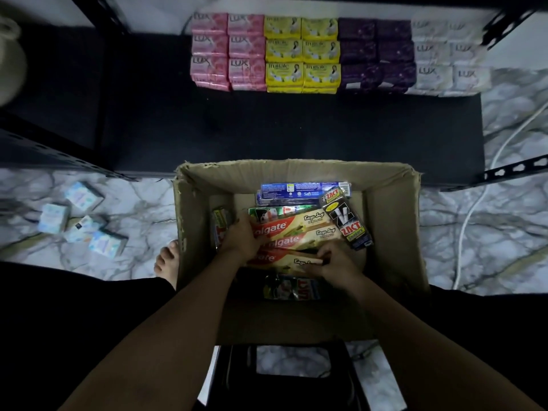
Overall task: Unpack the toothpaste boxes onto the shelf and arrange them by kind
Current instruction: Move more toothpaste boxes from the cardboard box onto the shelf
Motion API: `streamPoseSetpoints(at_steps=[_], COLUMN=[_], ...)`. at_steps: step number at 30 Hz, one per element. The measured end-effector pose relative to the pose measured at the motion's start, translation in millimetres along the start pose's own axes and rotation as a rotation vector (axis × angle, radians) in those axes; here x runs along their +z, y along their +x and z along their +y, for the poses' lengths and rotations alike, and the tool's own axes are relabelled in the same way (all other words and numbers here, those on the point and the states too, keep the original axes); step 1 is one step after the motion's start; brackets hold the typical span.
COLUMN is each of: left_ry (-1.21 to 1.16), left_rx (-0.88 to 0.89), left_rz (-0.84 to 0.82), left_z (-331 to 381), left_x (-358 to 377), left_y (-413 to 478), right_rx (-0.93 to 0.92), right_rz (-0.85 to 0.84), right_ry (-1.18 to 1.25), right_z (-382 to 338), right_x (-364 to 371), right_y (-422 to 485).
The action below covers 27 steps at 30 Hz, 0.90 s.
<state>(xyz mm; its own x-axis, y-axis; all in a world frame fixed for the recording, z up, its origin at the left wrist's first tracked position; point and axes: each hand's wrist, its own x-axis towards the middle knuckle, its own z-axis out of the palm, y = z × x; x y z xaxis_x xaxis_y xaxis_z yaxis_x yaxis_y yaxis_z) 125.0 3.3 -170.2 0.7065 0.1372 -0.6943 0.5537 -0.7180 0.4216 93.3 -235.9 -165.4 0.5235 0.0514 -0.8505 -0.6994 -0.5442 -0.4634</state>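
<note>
Down in the carton (388,221), the left hand (241,237) and right hand (333,264) clamp opposite ends of the Colgate boxes (293,240), gathering one kind together for the shelf (267,129).

there is one view only, a wide-angle camera worn on the person's head, looking steeply down and a little forward. it sits close above the open brown cardboard carton (299,173), with both bare forearms reaching in from the bottom edge. farther ahead, toward the top, it takes in the black metal shelf (267,129). edges bow with the lens.
</note>
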Motion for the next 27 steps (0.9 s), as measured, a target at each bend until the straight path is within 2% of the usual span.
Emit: streamPoseSetpoints(at_steps=[5, 9, 11, 14, 17, 21, 27], left_ry=[0.087, 0.258, 0.197, 0.05, -0.017, 0.058, 0.084], left_rx=[0.048, 0.091, 0.085, 0.076, 0.113, 0.177, 0.246], left_rz=[-0.054, -0.183, -0.225, -0.228, -0.164, 0.038, 0.241], left_z=[-6, -7, -3, 7, 19, 30, 27], left_x=[-4, -6, -11, -27, -54, -92, -116], left_y=[-1, -6, -11, -21, -35, -56, -87], right_rx=[-0.048, -0.066, -0.052, -0.062, -0.063, -0.04, -0.213], right_rz=[-0.02, -0.058, -0.07, -0.002, 0.081, 0.181, 0.378], right_ry=[-0.027, -0.103, -0.154, -0.189, -0.182, -0.219, -0.383], right_z=[0, 2, 1, 2, -3, -15, -33], right_x=[-1, -3, -6, -14, -22, -35, -56], right_y=[0, -2, -8, -20, -33, -56, -95])
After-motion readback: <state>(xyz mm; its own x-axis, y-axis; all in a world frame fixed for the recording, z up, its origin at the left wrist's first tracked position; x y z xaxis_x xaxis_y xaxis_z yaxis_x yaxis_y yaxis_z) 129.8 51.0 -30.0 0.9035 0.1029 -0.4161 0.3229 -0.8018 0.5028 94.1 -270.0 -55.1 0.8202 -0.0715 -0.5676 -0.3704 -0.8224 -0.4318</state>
